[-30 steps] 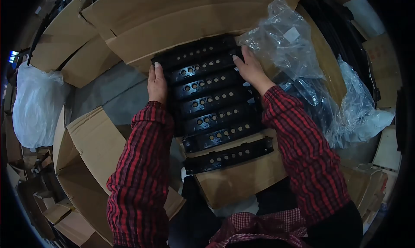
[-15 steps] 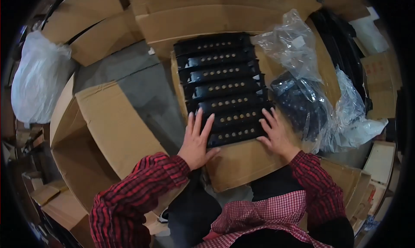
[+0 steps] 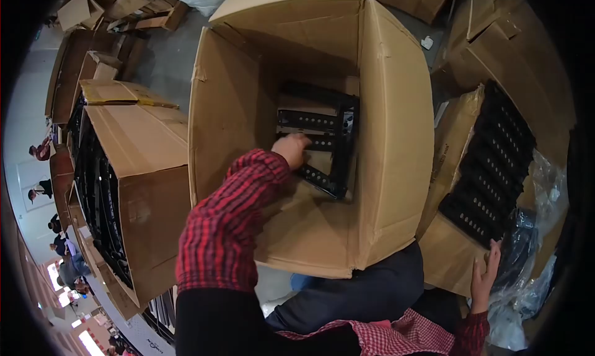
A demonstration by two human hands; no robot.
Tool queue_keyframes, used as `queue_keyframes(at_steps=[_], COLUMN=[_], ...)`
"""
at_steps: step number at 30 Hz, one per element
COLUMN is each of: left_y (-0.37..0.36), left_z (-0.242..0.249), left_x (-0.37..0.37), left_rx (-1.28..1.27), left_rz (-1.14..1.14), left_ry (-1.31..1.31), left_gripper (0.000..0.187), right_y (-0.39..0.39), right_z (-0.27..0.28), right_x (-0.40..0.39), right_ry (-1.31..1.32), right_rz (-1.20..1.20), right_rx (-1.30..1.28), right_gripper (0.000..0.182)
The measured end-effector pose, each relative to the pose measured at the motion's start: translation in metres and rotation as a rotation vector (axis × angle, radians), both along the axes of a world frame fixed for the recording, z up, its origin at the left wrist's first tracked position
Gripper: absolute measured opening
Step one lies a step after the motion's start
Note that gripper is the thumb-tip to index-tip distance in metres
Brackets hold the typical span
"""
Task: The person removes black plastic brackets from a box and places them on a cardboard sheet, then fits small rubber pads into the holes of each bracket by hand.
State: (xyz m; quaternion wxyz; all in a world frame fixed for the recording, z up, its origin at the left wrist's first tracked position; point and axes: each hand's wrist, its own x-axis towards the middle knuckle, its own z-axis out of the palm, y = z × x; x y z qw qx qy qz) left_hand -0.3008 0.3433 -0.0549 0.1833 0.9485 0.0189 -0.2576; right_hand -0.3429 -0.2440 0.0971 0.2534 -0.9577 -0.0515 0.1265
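My left hand (image 3: pixel 290 150) reaches into an open cardboard box (image 3: pixel 396 133). Its curled fingers meet the end of a black strip (image 3: pixel 321 143) with a row of round, light studs; the fingertips are partly hidden. Several similar black pieces lie around it on the box floor, one of them crosswise (image 3: pixel 344 148). At the right, my right hand (image 3: pixel 485 275) has its fingers stretched out by the near end of a row of overlapping black studded strips (image 3: pixel 489 170). That row lies on a flat piece of cardboard (image 3: pixel 447 247).
Another cardboard box (image 3: pixel 152 139), filled with black pieces, stands to the left. Clear plastic wrapping (image 3: pixel 545 198) and a bagged dark bundle (image 3: pixel 524 232) lie beyond the strips at the right. Several people are far off at the left edge.
The view has swung left, bringing the open box to the middle. My left hand has left the row of strips and gone into the box; my right hand has stayed near the row.
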Motion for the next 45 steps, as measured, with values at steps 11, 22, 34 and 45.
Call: queue_keyframes(at_steps=[11,22,34,45], left_y=[-0.089,0.048,-0.018,0.016], left_z=[-0.167,-0.083,-0.148,-0.097], left_x=[0.016,-0.008,-0.052,-0.001], left_rx=[-0.282,-0.240,-0.397,0.061], left_rz=[0.762,-0.153,-0.408,-0.131], left_ry=[0.266,0.485,0.244,0.039], left_gripper=[0.053,0.035,0.044,0.041], right_y=[0.016,0.017,0.050,0.038], right_z=[-0.015,-0.036,-0.015,-0.039], right_x=[-0.022,-0.034,-0.032,-0.054], right_ry=[0.173,0.204,0.136,0.271], right_rz=[-0.099,-0.193,-0.197,-0.331], right_rx=[0.031,0.121,0.058,0.187], right_gripper=[0.042,0.029,0.024,0.016])
